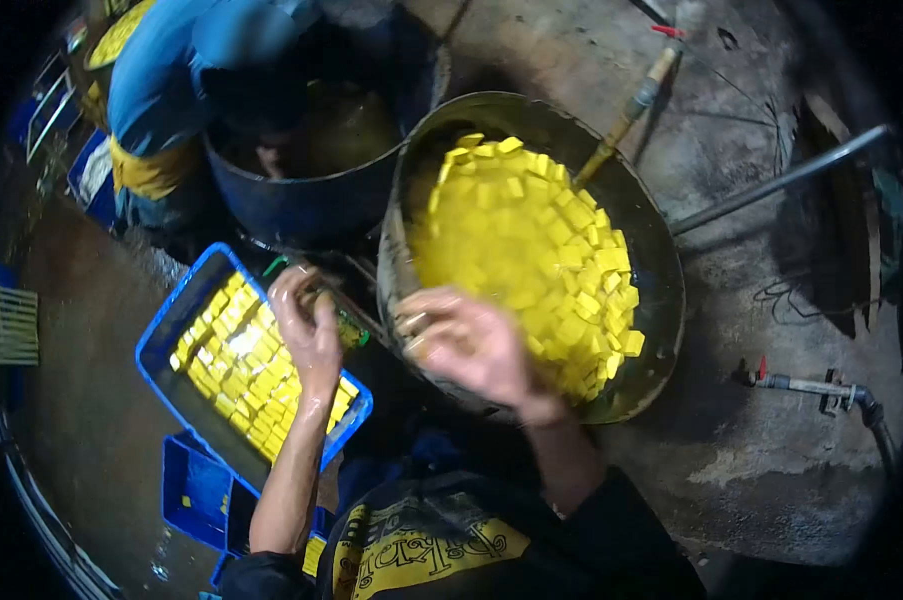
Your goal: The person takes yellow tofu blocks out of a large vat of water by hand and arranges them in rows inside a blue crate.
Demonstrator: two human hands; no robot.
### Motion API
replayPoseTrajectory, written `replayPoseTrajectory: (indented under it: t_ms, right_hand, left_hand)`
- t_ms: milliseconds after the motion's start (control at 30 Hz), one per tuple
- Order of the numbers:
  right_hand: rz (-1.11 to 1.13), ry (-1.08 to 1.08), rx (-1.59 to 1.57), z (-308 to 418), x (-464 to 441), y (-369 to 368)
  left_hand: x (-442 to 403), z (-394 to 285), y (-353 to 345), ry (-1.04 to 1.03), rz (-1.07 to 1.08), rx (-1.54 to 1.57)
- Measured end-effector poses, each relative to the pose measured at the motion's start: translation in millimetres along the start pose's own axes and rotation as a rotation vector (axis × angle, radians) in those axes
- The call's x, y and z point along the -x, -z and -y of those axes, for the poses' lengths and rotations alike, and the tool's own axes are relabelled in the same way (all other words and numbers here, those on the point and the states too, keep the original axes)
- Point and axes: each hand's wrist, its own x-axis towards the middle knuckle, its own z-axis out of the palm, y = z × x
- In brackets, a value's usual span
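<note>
Over the right edge of a blue crate [154,338] is my left hand [309,325], wet, its fingers curled towards the thumb; what they hold, if anything, is hidden. Small yellow blocks [241,350] lie packed in rows inside this crate. My right hand [471,340] hovers at the near-left rim of a large round vat [661,290], smeared by motion, so its grip is unclear. Inside the vat, many loose yellow blocks [581,290] are heaped in yellowish liquid.
Another person in blue clothing [156,85] bends over a second dark vat [311,205] at the back left. More blue crates [193,490] stand at the lower left. A pole [626,115] leans on the vat; a pipe with a tap [801,385] lies right.
</note>
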Motion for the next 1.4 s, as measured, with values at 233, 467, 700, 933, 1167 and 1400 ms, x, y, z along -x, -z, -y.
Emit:
replayPoseTrajectory:
  t_ms: [233,467,700,933,1167,1400]
  right_hand:
    - [0.022,-0.137,1.073,-105.3,24.8,222.0]
    - [0.352,-0.204,1.323,-197.4,48.4,230.3]
    - [0.345,-0.235,0.834,-157.8,14.5,276.2]
    - [-0.029,-0.465,0.718,-135.5,-86.9,349.2]
    - [-0.281,-0.47,1.105,-172.0,-141.6,305.6]
    - [-0.164,-0.322,0.869,-190.2,-130.2,346.1]
  left_hand:
    - [-14.3,-67.5,-204.8,-0.313,1.111,-0.515]
    - [44.0,33.0,-251.4,-0.375,1.597,-1.112]
    - [22.0,16.9,-251.0,-0.075,1.506,-1.21]
    - [-12.2,4.1,-297.0,0.209,1.04,-0.71]
    - [43.6,56.8,-366.3,-0.301,0.369,-0.663]
    - [40.2,71.7,-362.4,0.191,0.521,-0.377]
